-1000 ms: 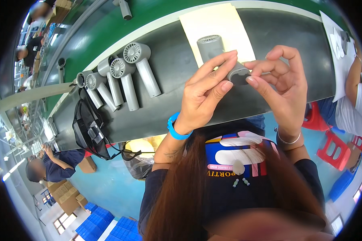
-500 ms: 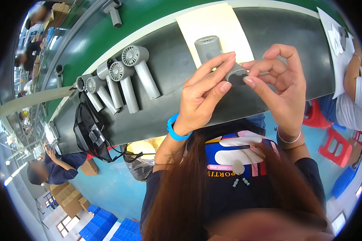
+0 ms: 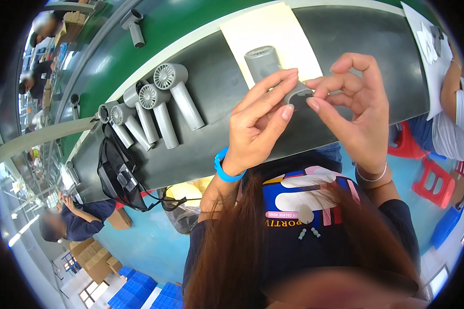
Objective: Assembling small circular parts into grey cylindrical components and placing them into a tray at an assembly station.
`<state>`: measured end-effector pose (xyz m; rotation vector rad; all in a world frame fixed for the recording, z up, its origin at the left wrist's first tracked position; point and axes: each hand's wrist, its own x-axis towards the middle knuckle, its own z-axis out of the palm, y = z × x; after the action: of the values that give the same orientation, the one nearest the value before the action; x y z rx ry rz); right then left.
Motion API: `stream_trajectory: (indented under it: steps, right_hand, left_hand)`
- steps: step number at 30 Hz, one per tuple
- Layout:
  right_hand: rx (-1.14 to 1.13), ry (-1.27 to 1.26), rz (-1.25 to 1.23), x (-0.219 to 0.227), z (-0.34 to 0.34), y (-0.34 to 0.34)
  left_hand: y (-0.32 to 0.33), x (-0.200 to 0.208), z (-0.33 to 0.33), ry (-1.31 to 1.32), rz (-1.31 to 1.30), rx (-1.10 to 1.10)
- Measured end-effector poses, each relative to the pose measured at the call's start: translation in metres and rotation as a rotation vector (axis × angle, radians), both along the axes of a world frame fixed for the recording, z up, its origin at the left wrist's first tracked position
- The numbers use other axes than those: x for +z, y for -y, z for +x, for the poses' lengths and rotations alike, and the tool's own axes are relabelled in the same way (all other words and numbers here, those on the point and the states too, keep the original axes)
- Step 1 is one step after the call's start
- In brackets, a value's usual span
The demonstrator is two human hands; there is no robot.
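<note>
A grey handheld fan (image 3: 263, 63) is held above the bench, its round slotted head on the far side and the end of its handle toward me. My left hand (image 3: 260, 121) wraps its fingers and thumb around the handle. Thumb and index finger of my right hand (image 3: 353, 100) pinch at the handle's dark end, the other fingers curled loosely. Whether a small part sits between those fingertips is hidden. Beneath the fan's head lie pale yellow sheets (image 3: 299, 44).
Several grey handheld fans (image 3: 165, 116) lie left on the dark bench (image 3: 366, 46), beside a black bag (image 3: 113, 165). Another fan (image 3: 134, 31) rests on the green surface beyond. A co-worker (image 3: 80, 219) is at far left, another person's arm (image 3: 451, 92) at right, near red stools (image 3: 433, 183).
The view has shifted slightly. Both hands keep their grip on the fan, and the right fingertips have moved a little along the handle's end.
</note>
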<state>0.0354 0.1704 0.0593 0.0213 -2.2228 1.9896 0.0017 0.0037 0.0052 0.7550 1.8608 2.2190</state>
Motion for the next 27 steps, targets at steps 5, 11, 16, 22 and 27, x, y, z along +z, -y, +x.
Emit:
stream_trajectory:
  steps: [5, 11, 16, 22, 27]
  right_hand:
    - [0.009, -0.003, 0.019, 0.001, 0.0, -0.001]
    - [-0.01, -0.003, 0.06, 0.002, 0.001, 0.0]
    - [-0.007, -0.034, 0.133, -0.003, 0.003, -0.002]
    - [-0.09, -0.12, 0.34, 0.002, 0.006, 0.001]
    - [-0.121, -0.153, 0.5, 0.003, 0.008, 0.003]
  left_hand:
    - [-0.002, 0.001, 0.001, 0.061, 0.066, -0.016]
    - [-0.007, -0.002, 0.0, 0.025, 0.094, 0.015]
    - [-0.008, -0.004, -0.001, 0.018, 0.052, 0.067]
    - [-0.012, -0.003, 0.0, 0.011, 0.048, 0.073]
    - [-0.012, -0.004, 0.002, 0.015, 0.061, 0.076]
